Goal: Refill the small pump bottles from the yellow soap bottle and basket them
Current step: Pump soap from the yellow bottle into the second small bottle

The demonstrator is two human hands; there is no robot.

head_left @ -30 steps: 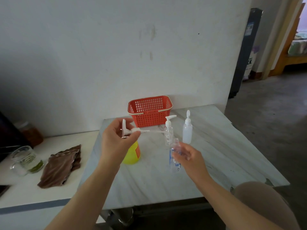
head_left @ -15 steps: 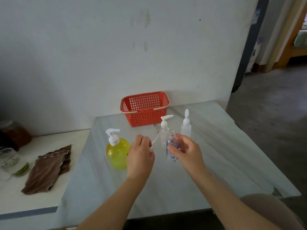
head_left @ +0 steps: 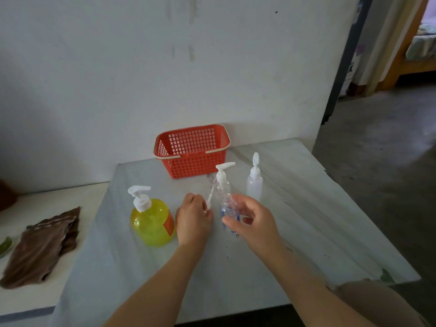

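Now left hand [head_left: 193,221] pinches pump tube [head_left: 210,196]; right hand [head_left: 256,224] clasps small bottle [head_left: 226,208] (blue-labelled).

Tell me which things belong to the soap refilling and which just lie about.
Job: yellow soap bottle, open small bottle in the right hand, its pump in the left hand, clear pump bottle, frosted bottle, red basket.
Lying about: brown cloth.

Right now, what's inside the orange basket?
Through the open top of the orange basket only its own mesh walls show; nothing rises above the rim. Its floor is hidden behind the front wall, so low contents cannot be ruled out.
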